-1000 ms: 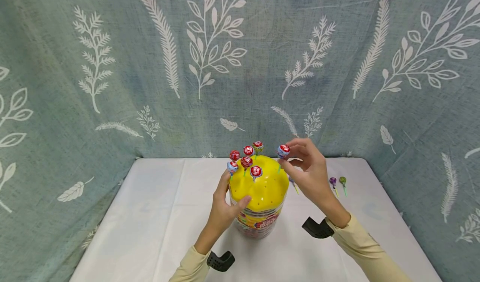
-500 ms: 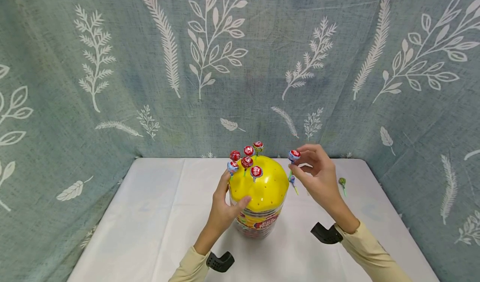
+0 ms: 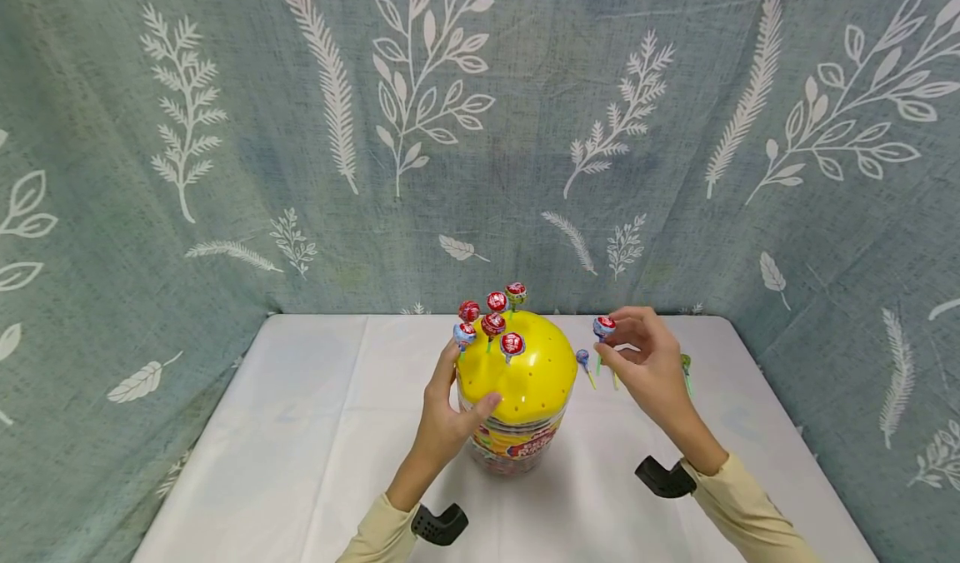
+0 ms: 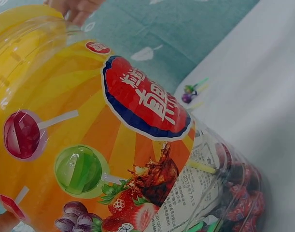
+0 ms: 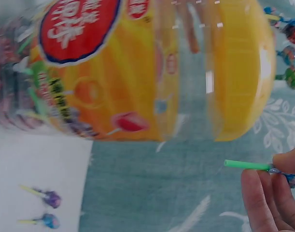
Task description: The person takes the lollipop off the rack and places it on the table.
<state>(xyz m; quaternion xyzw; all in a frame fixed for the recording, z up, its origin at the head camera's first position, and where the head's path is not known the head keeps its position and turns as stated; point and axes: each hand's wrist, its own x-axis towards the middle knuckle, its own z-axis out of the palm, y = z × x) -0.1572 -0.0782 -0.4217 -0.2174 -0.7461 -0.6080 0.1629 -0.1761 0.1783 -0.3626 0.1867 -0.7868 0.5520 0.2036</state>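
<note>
A clear jar (image 3: 516,442) with a yellow domed lid (image 3: 532,376) stands mid-table, and several red-headed lollipops (image 3: 492,323) are stuck in the lid's left part. My left hand (image 3: 467,380) grips the jar at the lid's left edge, thumb on the front. To the right of the lid, my right hand (image 3: 609,340) pinches a lollipop (image 3: 603,326) with a red and blue head, clear of the jar. Its green stick (image 5: 246,165) pokes out from my fingers (image 5: 265,200) in the right wrist view. The jar's label (image 4: 142,104) fills the left wrist view.
Loose lollipops lie on the white table (image 3: 315,430) right of the jar: a blue one (image 3: 582,356) and a green one (image 3: 686,363), partly behind my right hand. Leaf-patterned cloth (image 3: 300,130) walls the table at the back and both sides.
My right hand has carried the lollipop to the right and downward, away from the lid's right side. The left hand and the jar have stayed put.
</note>
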